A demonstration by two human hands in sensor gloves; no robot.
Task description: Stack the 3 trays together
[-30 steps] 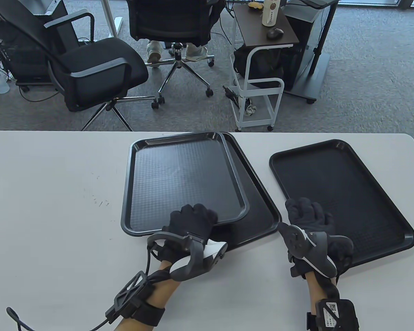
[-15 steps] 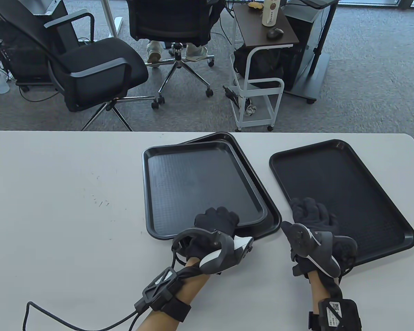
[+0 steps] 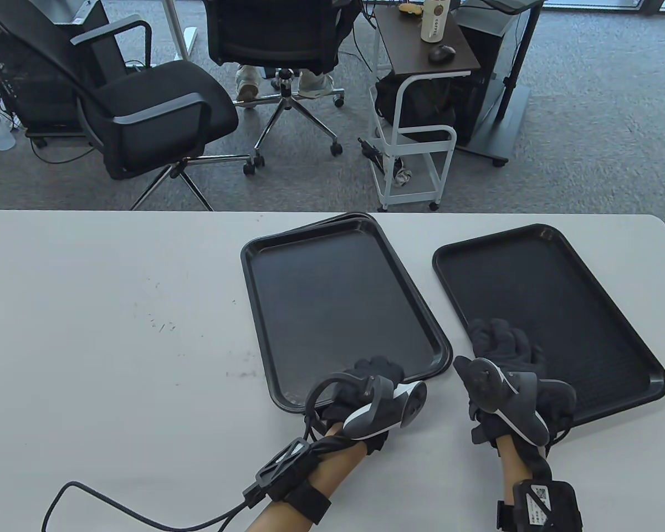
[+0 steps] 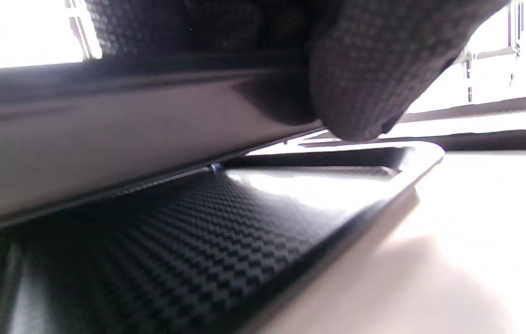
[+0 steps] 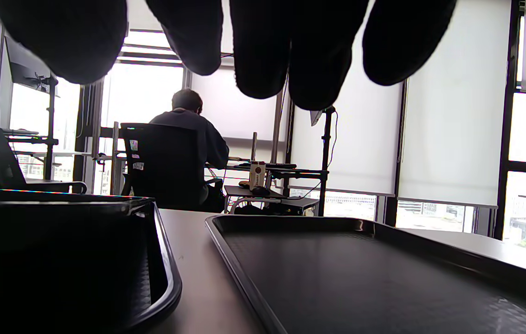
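Three black trays lie on the white table (image 3: 116,332). My left hand (image 3: 376,370) grips the near rim of the top tray (image 3: 338,299), which sits almost squarely over a second tray (image 3: 448,354) whose rim shows only at the far and right edges. In the left wrist view the held tray (image 4: 105,139) is tilted, its near edge raised above the lower tray (image 4: 175,241). The third tray (image 3: 554,310) lies apart to the right. My right hand (image 3: 501,341) is above its near left part, fingers (image 5: 263,51) spread and holding nothing.
A narrow strip of table (image 3: 446,310) separates the two-tray stack from the right tray. Beyond the table's far edge are office chairs (image 3: 155,105) and a small white cart (image 3: 415,127). A seated person (image 5: 189,134) shows in the right wrist view.
My left hand has carried the top tray to the right and turned it, so it now nearly covers the lower tray. My right hand has barely moved.
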